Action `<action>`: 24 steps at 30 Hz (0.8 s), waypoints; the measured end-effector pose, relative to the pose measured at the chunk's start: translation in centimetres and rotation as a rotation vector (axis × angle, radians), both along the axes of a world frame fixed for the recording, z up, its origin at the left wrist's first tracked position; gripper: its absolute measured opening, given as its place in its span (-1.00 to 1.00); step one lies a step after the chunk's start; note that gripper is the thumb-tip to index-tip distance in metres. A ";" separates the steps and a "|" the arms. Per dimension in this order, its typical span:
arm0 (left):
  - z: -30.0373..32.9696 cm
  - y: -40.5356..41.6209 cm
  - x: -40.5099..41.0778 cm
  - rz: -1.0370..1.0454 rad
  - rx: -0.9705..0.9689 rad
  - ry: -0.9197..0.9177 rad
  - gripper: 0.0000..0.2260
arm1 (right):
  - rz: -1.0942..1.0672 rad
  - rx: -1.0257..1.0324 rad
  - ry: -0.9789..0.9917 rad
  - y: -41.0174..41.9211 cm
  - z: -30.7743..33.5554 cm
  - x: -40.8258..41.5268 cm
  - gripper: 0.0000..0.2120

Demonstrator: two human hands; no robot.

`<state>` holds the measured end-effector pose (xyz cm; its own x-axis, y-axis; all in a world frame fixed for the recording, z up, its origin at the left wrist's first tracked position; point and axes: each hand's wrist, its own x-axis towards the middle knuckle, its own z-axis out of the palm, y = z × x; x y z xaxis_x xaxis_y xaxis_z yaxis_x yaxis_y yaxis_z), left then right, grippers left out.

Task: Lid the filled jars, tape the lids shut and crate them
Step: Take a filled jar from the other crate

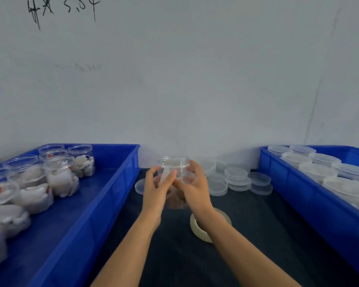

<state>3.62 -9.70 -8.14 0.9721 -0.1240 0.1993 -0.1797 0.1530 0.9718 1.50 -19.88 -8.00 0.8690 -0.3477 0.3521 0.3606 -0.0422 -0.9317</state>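
A clear plastic jar (173, 165) with pale contents is held up above the dark table between both hands. My left hand (157, 188) grips its left side, thumb and fingers curled round it. Gripping the jar's right side is my right hand (192, 186). The jar's mouth has no lid on it. A roll of pale tape (197, 228) lies flat on the table, partly hidden under my right wrist. Loose clear lids (236, 177) are stacked at the back of the table. One single lid (138, 187) lies left of my hands.
A blue crate (120, 162) on the left holds several filled, unlidded jars (60, 179). A second blue crate (282, 179) on the right holds several lidded jars (317, 170). A white wall rises directly behind the table.
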 end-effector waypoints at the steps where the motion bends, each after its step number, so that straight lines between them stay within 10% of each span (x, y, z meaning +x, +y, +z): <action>1: -0.7 -0.1 -0.4 -0.022 0.006 -0.004 -0.35 | 0.003 0.013 0.009 -0.3 -0.6 -0.2 -0.38; 12: -7.9 -0.1 -0.2 -0.097 0.180 -0.132 0.04 | 0.048 -0.025 0.118 -1.0 -4.9 -0.3 -0.28; 20: -8.8 -0.4 0.4 0.056 0.205 -0.114 -0.16 | -0.012 -0.013 0.137 -5.6 -4.4 2.0 -0.66; 24: -9.0 -0.6 0.5 0.100 0.204 -0.126 -0.23 | -0.253 -0.338 0.269 -9.7 -5.1 5.4 -0.59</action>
